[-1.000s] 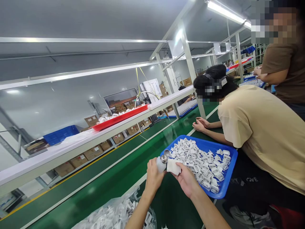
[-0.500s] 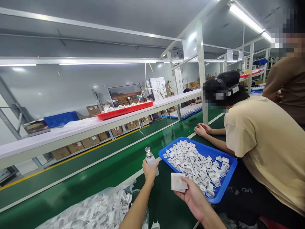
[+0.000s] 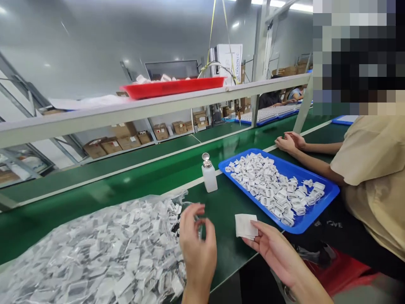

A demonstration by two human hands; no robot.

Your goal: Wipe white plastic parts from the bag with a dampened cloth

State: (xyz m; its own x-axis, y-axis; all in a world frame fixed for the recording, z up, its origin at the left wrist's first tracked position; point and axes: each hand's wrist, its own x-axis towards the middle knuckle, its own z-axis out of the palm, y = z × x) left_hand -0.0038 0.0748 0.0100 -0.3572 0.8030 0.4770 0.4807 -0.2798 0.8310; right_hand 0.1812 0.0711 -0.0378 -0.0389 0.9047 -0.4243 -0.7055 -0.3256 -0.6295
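My left hand hovers empty, fingers apart, at the right edge of a clear plastic bag full of small white plastic parts. My right hand holds a folded white wipe by its fingertips, just in front of a blue tray heaped with white parts. A small white bottle with a metal pump top stands by itself on the green table, between the bag and the tray.
A co-worker in a beige shirt sits to the right, hands resting past the blue tray. A green conveyor belt runs beyond the table. A white shelf rail above carries a red tray. Cardboard boxes line the far floor.
My left hand set the pump bottle down on the table and drew back toward the bag. The wipe stayed in my right hand. The view tilted downward.
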